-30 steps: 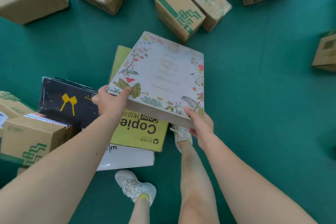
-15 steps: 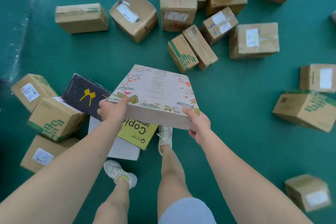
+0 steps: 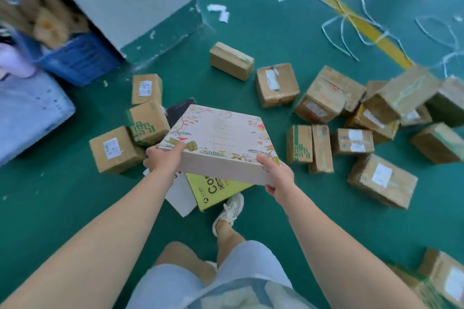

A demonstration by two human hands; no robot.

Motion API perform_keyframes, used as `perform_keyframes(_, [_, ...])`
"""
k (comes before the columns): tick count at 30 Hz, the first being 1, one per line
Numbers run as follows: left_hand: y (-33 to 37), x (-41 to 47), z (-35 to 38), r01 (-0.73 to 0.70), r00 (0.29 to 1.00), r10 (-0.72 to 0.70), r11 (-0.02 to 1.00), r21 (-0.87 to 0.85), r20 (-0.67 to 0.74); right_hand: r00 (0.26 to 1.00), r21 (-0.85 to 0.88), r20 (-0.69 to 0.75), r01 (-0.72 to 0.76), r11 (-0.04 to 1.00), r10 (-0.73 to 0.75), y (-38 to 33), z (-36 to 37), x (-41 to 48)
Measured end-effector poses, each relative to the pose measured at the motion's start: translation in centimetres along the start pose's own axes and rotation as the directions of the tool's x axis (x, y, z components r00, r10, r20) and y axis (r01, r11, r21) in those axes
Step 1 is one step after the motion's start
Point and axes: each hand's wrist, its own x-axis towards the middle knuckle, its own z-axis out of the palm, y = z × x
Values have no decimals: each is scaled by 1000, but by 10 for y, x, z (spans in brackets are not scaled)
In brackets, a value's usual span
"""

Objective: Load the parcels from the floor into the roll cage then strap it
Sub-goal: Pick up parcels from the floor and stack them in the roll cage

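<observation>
2 hands, left hand (image 3: 164, 162) and right hand (image 3: 280, 178), grip 1 floral box (image 3: 221, 138).

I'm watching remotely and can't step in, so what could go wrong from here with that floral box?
The floral box is pinched only at its near corners by the left hand and right hand, so it may tip forward. The yellow box and brown parcels lie close to the shoe, a possible trip hazard.

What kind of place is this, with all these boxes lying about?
Probably a parcel sorting depot or warehouse. Dozens of labelled cardboard parcels lie scattered on a green painted floor marked with a yellow line, and loose white strapping cord lies nearby.
</observation>
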Motion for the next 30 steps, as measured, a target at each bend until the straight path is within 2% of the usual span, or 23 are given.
perform_keyframes(8, [-60, -46, -97, 11, 983, -64, 955, -297, -171, 965, -234, 201, 216, 948, -170, -2, 45, -58])
perform_keyframes(16, [-157, -128, -175, 48, 919, -255, 830, -555, -302, 872, -437, 439, 417, 797, -215, 29, 58, -153])
perform_keyframes(23, [-210, -194, -208, 3, 838, -395, 693, -721, -377, 762, -478, 629, 535, 696, -154, 47, 67, -211])
perform_keyframes(30, [-257, -259, -201, -132, 685, -585, 486, -864, -434, 595, -489, 804, 674, 553, -14, 52, 73, -251])
